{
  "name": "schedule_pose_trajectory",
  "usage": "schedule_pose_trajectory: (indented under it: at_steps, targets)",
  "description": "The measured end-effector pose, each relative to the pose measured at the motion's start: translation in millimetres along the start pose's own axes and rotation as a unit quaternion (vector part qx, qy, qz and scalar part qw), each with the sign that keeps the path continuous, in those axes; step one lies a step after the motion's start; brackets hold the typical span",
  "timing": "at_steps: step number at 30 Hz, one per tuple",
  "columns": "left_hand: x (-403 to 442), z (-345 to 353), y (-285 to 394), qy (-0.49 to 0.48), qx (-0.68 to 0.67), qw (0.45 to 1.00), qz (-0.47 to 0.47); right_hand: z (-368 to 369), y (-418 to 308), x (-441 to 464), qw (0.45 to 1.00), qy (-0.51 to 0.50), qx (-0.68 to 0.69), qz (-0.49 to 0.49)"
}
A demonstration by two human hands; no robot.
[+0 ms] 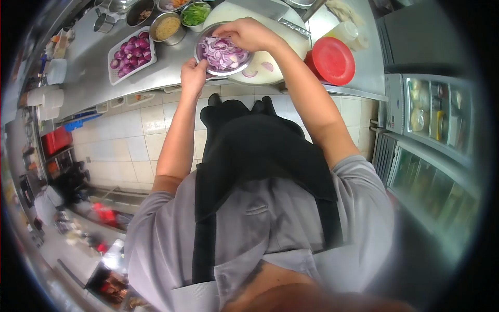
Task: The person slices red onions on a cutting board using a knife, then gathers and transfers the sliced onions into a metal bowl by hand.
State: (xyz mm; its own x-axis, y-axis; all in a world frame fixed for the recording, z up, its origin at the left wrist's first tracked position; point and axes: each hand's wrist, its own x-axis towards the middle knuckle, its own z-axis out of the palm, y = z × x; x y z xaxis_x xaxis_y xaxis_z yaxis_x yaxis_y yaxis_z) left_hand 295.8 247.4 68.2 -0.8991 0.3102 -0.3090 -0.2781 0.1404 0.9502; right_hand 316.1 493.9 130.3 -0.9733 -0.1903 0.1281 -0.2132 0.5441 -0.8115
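A metal bowl [244, 66] heaped with sliced red onion [223, 53] stands at the counter's front edge, partly over a round white cutting board [283, 54]. My left hand [194, 75] grips the bowl's near left rim, thumb uppermost. Over the far side of the bowl, my right hand [248, 34] rests with bent, loosely parted fingers at the onion slices; nothing shows clearly in them. A few onion pieces [267, 66] lie on the board beside the bowl. Behind my right hand, a cleaver [265, 8] with a patterned handle lies on the board.
Left of the bowl are a white tray [113, 73] of whole red onions, a metal container [167, 28] of yellowish food and a bowl of chopped greens [196, 14]. Red plates [333, 61] sit to the right, near a plastic container [346, 32]. Glass-door fridges [436, 109] stand far right.
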Motion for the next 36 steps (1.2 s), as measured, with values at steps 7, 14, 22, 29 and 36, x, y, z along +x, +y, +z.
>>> schedule_pose_trajectory:
  at_steps: [7, 14, 22, 29, 36]
  targets:
    - [-2.0, 11.6, -14.3, 0.009, 0.033, 0.999, 0.023, 6.8, -26.9, -0.8, 0.985, -0.026, -0.167, 0.036]
    - [0.4, 18.3, -31.4, 0.038, 0.03, 0.997, 0.053, 1.8, -29.2, -0.8, 0.981, 0.032, -0.19, 0.022]
    - [-9.7, 21.9, -2.2, 0.057, 0.143, 0.984, 0.084, 14.2, -21.6, 13.6, 0.977, -0.005, -0.211, 0.007]
    - [-15.4, 21.9, 9.9, 0.06, 0.178, 0.975, 0.116, 15.3, -15.1, 11.1, 0.974, -0.044, -0.217, -0.045]
    - [-9.7, 11.4, 2.2, 0.082, 0.168, 0.979, 0.087, -2.1, -16.3, 2.7, 0.985, -0.012, -0.162, -0.054]
